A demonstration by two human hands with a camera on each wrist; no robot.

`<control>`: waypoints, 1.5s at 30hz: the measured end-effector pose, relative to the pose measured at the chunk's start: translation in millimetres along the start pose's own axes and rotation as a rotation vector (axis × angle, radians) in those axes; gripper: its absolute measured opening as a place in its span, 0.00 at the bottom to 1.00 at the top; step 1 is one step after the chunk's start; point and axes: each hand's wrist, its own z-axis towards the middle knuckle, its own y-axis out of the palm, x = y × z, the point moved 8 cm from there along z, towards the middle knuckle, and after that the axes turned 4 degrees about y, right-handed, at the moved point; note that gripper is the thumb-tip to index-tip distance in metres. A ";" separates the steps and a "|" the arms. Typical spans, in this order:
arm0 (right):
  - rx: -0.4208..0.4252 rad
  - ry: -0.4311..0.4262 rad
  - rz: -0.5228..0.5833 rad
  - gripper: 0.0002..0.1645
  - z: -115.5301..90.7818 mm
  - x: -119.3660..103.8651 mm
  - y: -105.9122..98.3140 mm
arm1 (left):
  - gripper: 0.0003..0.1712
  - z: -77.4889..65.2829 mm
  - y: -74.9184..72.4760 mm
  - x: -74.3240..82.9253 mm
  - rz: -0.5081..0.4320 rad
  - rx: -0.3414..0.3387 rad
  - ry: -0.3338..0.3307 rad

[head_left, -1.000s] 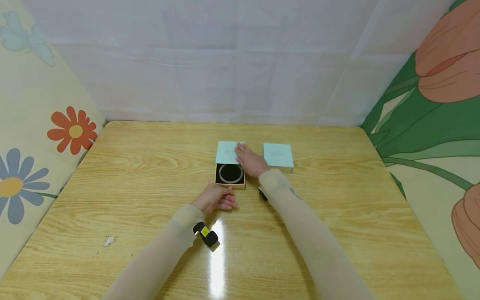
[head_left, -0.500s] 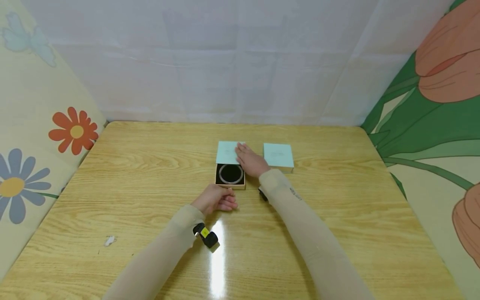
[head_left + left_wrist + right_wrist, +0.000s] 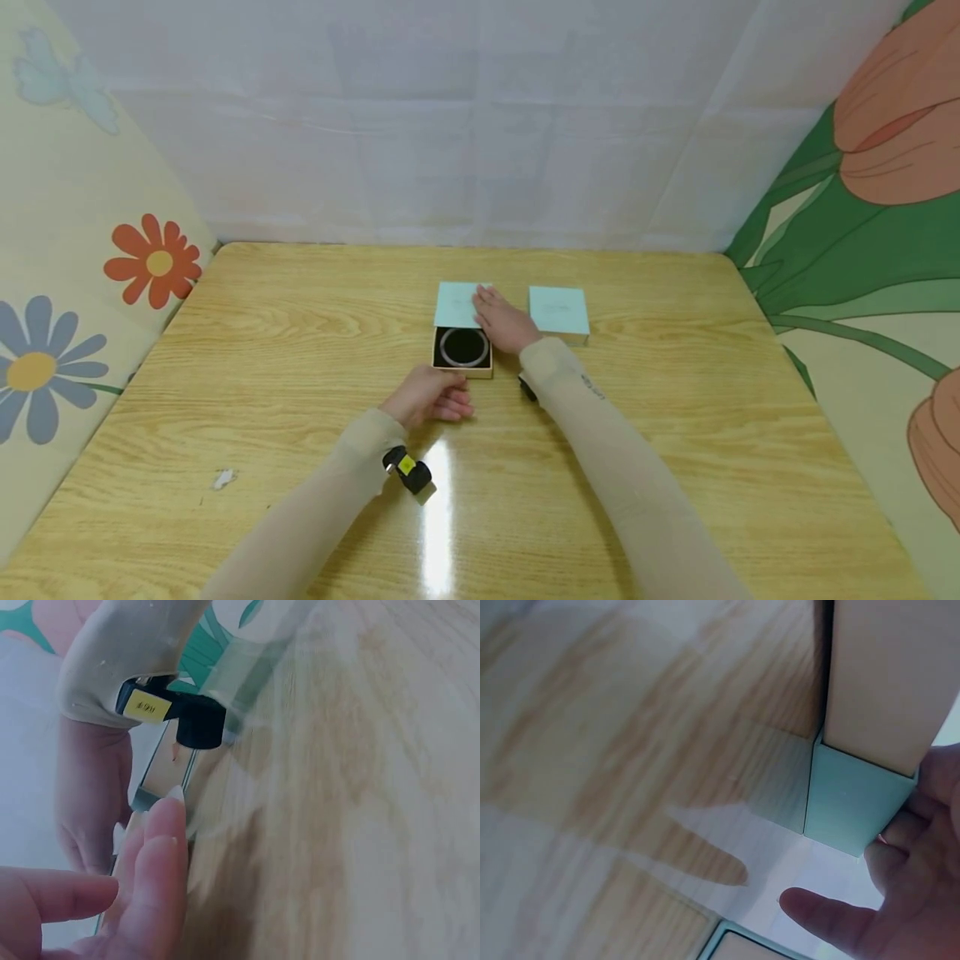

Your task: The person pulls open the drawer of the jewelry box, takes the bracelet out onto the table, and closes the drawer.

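A drawer-style box has a pale blue-green sleeve (image 3: 454,304) and a tan tray (image 3: 455,373) slid partway out toward me. Inside the tray's black lining lies a pale ring (image 3: 442,347), like a bangle. My right hand (image 3: 504,321) rests with extended fingers over the sleeve's right part; in the right wrist view its thumb stands apart from the sleeve (image 3: 855,799). At the tray's front edge is my left hand (image 3: 427,396), thumb right at the edge and the other fingers loosely bent below it. They pinch nothing in the left wrist view.
A second pale blue-green box (image 3: 558,311), closed, stands just right of the first, beside my right wrist. A small white scrap (image 3: 223,478) lies on the wooden table (image 3: 675,433) at the left. A white cloth (image 3: 420,125) hangs behind the table.
Both hands and the box keep the same places relative to each other. Only the head view has shifted slightly.
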 end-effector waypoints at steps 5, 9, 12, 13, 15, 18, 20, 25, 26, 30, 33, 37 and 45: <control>-0.002 -0.004 0.004 0.31 -0.8 -0.7 0.0 | 0.17 -6.2 -6.4 14.1 0.079 0.006 0.069; 0.002 -0.008 0.003 0.31 -0.8 -0.9 -0.2 | 0.16 -10.3 -10.4 29.9 0.166 0.047 0.154; -0.002 -0.007 0.003 0.31 -0.4 -0.8 0.2 | 0.13 -11.4 -11.6 40.4 0.203 0.106 0.204; -0.005 -0.005 0.002 0.31 -0.2 -0.6 0.4 | 0.13 -11.6 -11.6 44.2 0.233 0.128 0.223; -0.010 -0.001 0.001 0.31 0.3 -0.2 1.1 | 0.11 -11.9 -11.2 52.5 0.328 0.174 0.279; -0.008 0.000 -0.003 0.31 0.7 0.3 1.4 | 0.12 -13.5 -7.1 66.0 0.517 0.228 0.398; -0.006 0.000 -0.003 0.31 0.8 0.4 1.5 | 0.12 -15.6 -1.7 74.8 0.659 0.250 0.492; 0.001 0.002 -0.005 0.30 0.2 0.0 0.9 | 0.13 -17.8 14.9 84.7 0.894 0.231 0.637; 0.003 0.002 -0.007 0.30 0.0 -0.2 0.7 | 0.13 -17.4 17.3 84.7 0.932 0.225 0.642; 0.008 -0.003 -0.006 0.30 -1.5 -1.5 -0.6 | 0.16 -15.0 25.0 82.1 1.046 0.211 0.637; 0.008 -0.005 0.001 0.30 -2.1 -1.4 -0.7 | 0.15 -14.5 31.8 82.4 1.140 0.218 0.691; 0.010 -0.006 0.003 0.30 -2.3 -1.1 -0.5 | 0.11 -14.5 39.7 83.3 1.255 0.237 0.775; 0.011 -0.002 0.008 0.30 -0.8 0.1 0.5 | 0.10 -3.6 46.9 77.7 1.395 0.229 0.759</control>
